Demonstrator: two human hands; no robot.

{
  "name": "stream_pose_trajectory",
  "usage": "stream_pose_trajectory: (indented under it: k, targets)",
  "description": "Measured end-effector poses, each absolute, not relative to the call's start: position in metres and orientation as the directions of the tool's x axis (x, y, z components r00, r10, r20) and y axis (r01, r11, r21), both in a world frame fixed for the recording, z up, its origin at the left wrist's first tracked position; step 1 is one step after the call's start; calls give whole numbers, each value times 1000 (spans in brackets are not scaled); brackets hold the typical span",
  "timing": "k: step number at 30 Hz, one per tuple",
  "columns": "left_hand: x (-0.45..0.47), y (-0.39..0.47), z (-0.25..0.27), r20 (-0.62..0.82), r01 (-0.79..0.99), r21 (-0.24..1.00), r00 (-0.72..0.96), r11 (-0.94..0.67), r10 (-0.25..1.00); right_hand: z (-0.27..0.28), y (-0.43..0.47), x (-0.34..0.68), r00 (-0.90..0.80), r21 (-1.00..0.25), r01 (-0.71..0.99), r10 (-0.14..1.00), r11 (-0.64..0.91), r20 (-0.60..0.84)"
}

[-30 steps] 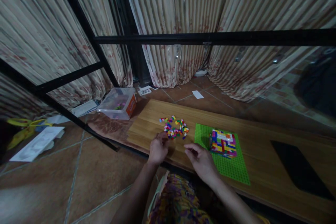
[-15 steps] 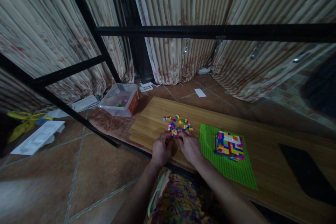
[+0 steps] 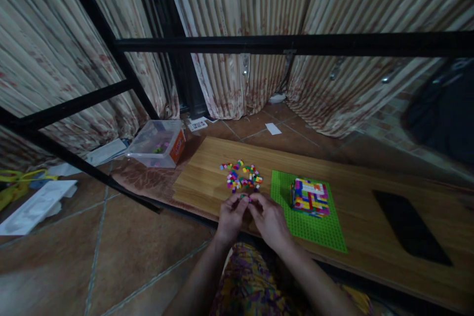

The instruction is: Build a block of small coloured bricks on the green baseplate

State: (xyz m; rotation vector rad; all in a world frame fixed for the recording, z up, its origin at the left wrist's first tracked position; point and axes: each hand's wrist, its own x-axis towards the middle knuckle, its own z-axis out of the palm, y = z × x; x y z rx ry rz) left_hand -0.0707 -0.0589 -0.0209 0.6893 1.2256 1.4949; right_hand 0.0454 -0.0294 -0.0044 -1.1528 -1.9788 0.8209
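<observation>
My left hand (image 3: 230, 217) and my right hand (image 3: 270, 218) meet fingertip to fingertip at the near side of the wooden board (image 3: 196, 177). Both are closed in a pinch on tiny toy bricks (image 3: 246, 198), of which bits of green and pink show; fingers hide the rest. Just beyond them lies a loose pile of multicoloured toy bricks (image 3: 242, 176). Right of my right hand, a green baseplate (image 3: 314, 233) carries a block built of multicoloured bricks (image 3: 310, 196).
A clear plastic box (image 3: 157, 143) with a few bricks inside stands past the board's left end. A black flat slab (image 3: 411, 227) lies on the right. A black metal frame (image 3: 259, 45) crosses in front of the curtains. White paper (image 3: 273, 129) is on the tiled floor.
Both hands have drawn back from the brick pile and come together, with small bricks now between their fingertips. The view has shifted slightly to the right.
</observation>
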Motion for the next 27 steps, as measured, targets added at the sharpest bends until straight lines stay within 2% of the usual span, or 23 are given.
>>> stream_pose_trajectory:
  k: [2, 4, 6, 9, 13, 19, 27]
  targets:
    - [-64, -59, -18, -207, -434, 898, -281, 68, 937, -4, -32, 48, -307, -920, 298, 938, 254, 159]
    - [-60, -59, -15, -219, -476, 877, -264, 70, 939, -3, -33, 51, -280, -993, 94, 959, 77, 48]
    - [-57, -61, -12, -214, -497, 865, -237, 71, 948, 1, -35, 54, -265, -996, -63, 964, -55, -36]
    - [-53, -62, -5, -187, -504, 861, -180, 73, 966, 10, -39, 59, -227, -976, -171, 969, -134, -93]
    - [-47, -65, 4, -163, -481, 873, -135, 79, 977, 17, -43, 66, -180, -976, -192, 982, -99, -64]
    - [-40, -67, 11, -151, -437, 897, -159, 68, 976, 20, -49, 75, -129, -997, -66, 990, 49, 57]
    - [-23, -75, 4, -251, -472, 858, -46, 201, 967, 14, -64, 91, -26, -999, -15, 999, 41, 42]
